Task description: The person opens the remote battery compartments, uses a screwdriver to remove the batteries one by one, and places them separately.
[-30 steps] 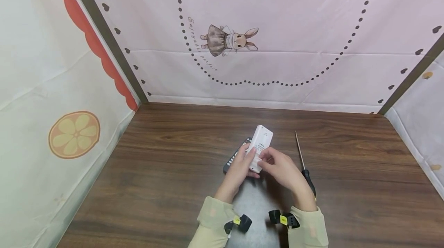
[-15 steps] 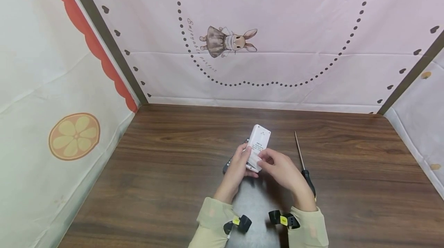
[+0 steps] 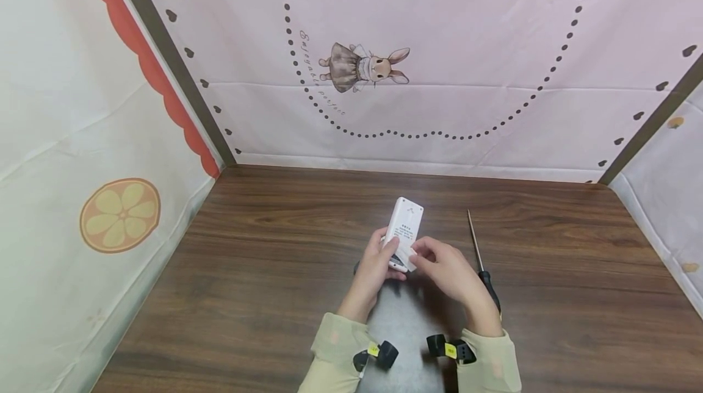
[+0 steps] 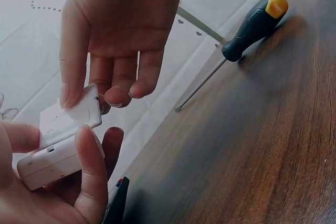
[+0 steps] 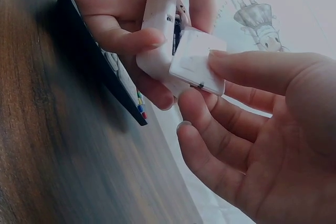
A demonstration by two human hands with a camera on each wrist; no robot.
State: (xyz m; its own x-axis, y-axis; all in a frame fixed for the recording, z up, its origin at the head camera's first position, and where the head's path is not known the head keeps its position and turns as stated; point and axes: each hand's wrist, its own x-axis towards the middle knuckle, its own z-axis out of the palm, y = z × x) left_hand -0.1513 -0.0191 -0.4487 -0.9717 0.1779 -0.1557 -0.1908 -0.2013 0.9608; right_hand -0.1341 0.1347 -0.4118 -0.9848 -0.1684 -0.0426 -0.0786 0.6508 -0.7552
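My left hand (image 3: 372,268) grips a white remote control (image 3: 407,216), its printed back turned up. The thumb and index finger of my right hand (image 3: 446,263) pinch the remote's white battery cover (image 5: 191,59). In the right wrist view the cover stands tilted off the remote's end, and a dark battery (image 5: 177,38) shows in the gap beside it. The left wrist view shows the same loose cover (image 4: 71,119) over the remote's body (image 4: 55,163). A dark remote control (image 5: 102,51) lies on the table below, mostly hidden by my left hand in the head view.
A screwdriver (image 3: 484,277) with a black and yellow handle lies on the wooden table (image 3: 566,277) to the right of my right hand, tip pointing away. A printed cloth wall (image 3: 472,45) rises behind the table. A grey patch (image 3: 403,326) lies between my forearms.
The white remote has shifted slightly left in my left hand. Its battery cover has come away from the body, pinched by my right hand, and a dark opening now shows.
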